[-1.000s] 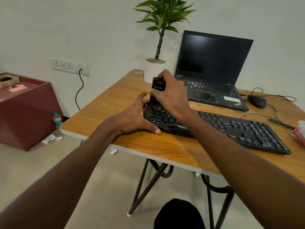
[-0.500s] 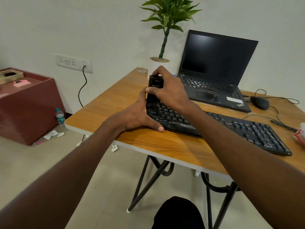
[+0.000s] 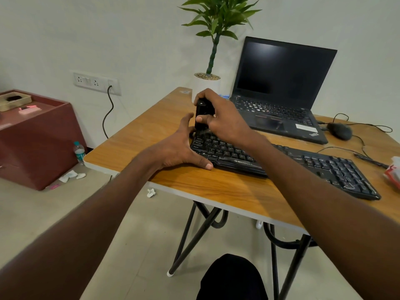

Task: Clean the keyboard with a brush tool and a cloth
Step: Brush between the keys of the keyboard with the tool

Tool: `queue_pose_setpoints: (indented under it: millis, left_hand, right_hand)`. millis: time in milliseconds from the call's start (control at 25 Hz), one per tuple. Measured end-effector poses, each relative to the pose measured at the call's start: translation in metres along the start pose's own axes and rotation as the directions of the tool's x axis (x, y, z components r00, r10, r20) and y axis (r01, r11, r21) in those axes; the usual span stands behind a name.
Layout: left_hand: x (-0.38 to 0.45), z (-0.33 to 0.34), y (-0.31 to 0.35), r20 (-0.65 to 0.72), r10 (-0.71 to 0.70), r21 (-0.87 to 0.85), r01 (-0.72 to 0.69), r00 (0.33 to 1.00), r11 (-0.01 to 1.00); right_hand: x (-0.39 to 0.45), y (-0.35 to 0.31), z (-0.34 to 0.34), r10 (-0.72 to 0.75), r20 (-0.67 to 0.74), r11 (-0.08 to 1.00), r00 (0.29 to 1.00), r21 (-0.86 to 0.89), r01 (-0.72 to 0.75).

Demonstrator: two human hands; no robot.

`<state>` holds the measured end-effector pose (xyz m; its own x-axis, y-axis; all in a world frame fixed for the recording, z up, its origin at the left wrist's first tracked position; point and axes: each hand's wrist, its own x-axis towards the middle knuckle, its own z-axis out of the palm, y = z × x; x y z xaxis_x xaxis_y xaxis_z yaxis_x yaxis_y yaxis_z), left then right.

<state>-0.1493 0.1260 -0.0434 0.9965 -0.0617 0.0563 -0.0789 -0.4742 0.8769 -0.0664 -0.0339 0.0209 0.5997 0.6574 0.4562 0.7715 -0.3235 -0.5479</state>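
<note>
A long black keyboard (image 3: 313, 163) lies across the wooden table (image 3: 138, 146). My right hand (image 3: 225, 120) grips a black brush tool (image 3: 201, 115) held upright, its lower end on the keys at the keyboard's far left corner. My left hand (image 3: 177, 148) presses against the keyboard's left end, thumb along the front edge and fingers spread at the side. A cloth is not clearly seen; a red and white packet (image 3: 392, 173) lies at the right edge.
An open black laptop (image 3: 281, 89) stands behind the keyboard, with a potted plant (image 3: 207, 83) to its left and a wired mouse (image 3: 339, 131) to its right. A maroon cabinet (image 3: 36, 139), a water bottle (image 3: 79, 152) and paper scraps are on the floor at left.
My right hand has shifted the brush slightly toward the keyboard's far left corner. My left hand stays against the keyboard's left end. The camera has tilted a little.
</note>
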Motion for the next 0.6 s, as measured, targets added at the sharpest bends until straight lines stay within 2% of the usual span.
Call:
queue_pose_setpoints:
  millis: [80,200,280,320,400,480,600]
  left_hand:
    - [-0.001,0.000,0.002,0.003,-0.011,0.015,0.011,1.000,1.000]
    - [-0.001,0.002,0.004,0.006,-0.034,0.037,0.033,0.999,0.999]
    - [-0.002,0.001,0.005,0.004,-0.037,0.032,0.037,0.999,0.999]
    - [-0.002,0.001,0.005,0.002,-0.033,0.032,0.033,0.999,0.999]
    - [-0.002,0.001,0.004,0.004,-0.032,0.033,0.032,0.999,0.999]
    - [-0.002,0.001,0.002,0.001,-0.034,0.034,0.033,0.999,0.999]
    - [-0.002,0.000,0.005,0.005,-0.034,0.042,0.034,0.999,0.999]
  right_hand:
    - [-0.004,0.001,0.002,0.065,-0.070,0.998,0.995,0.013,-0.064]
    - [-0.009,0.003,-0.008,0.150,-0.041,0.975,0.988,-0.157,-0.155]
    - [-0.012,0.001,-0.014,0.207,-0.147,0.944,0.967,-0.228,-0.237]
    - [-0.015,0.000,-0.014,0.216,-0.217,0.944,0.952,-0.201,-0.260]
    - [-0.020,-0.005,-0.007,0.243,-0.284,0.965,0.927,-0.029,-0.262]
    - [-0.024,-0.005,-0.001,0.234,-0.267,0.970,0.935,-0.002,-0.244]
    - [-0.027,-0.006,-0.018,0.231,-0.217,0.938,0.948,-0.208,-0.276]
